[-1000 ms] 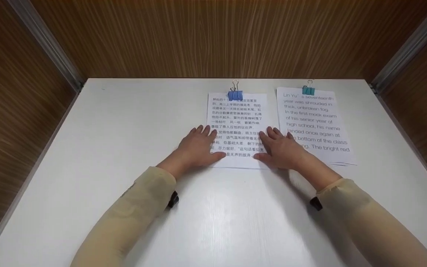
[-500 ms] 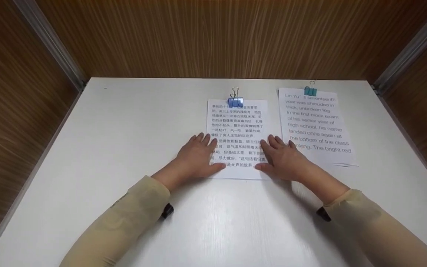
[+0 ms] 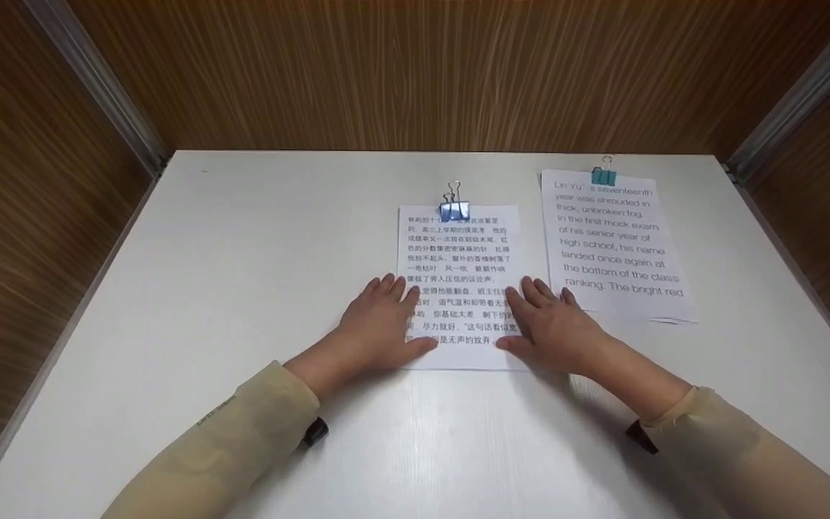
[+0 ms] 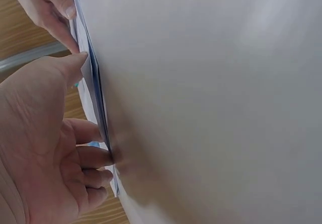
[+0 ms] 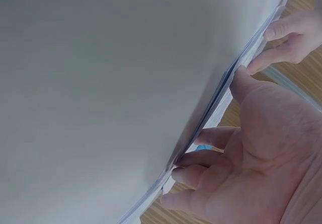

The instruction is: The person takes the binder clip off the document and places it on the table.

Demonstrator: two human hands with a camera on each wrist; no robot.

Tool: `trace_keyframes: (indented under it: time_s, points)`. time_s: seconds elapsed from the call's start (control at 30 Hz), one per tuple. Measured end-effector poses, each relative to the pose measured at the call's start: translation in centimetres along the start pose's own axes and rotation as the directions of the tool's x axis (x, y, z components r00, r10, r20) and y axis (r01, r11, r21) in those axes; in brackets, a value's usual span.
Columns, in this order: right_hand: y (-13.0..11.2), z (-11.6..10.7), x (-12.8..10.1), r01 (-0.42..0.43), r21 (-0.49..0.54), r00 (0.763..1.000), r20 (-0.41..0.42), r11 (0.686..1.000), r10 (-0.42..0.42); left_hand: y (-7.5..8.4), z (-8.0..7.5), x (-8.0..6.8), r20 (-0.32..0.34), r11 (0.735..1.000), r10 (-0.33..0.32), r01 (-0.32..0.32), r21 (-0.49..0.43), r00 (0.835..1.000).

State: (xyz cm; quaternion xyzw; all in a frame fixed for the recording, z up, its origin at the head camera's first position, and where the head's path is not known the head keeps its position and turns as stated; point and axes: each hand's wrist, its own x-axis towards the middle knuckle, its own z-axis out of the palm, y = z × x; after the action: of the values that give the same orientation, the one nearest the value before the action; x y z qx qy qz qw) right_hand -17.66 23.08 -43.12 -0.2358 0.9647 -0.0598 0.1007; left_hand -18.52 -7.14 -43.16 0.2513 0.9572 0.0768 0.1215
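Papers (image 3: 458, 281) (bound by a blue clip (image 3: 454, 210) at their far end) lie lengthwise away from the person, left hand (image 3: 379, 321) and right hand (image 3: 552, 324) pressing flat on either lower edge, equally near.

Even light, blurred wrist close-ups.

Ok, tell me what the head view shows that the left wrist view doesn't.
Only the head view shows the printed Chinese text on the near paper stack, its blue binder clip, the second stack with English text and its teal clip. Only the left wrist view shows the stack's edge side-on. Both show the left hand and right hand resting flat on the stack on the white table.
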Motion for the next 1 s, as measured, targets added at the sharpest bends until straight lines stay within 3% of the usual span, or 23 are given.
trace_keyframes:
  time_s: [1.0]
  points:
    - [-2.7,1.0,-3.9,0.006,-0.003,0.998,-0.067,1.000,-0.006,1.5,1.0,-3.5,-0.012,0.997,0.052,-0.051,0.059,0.999]
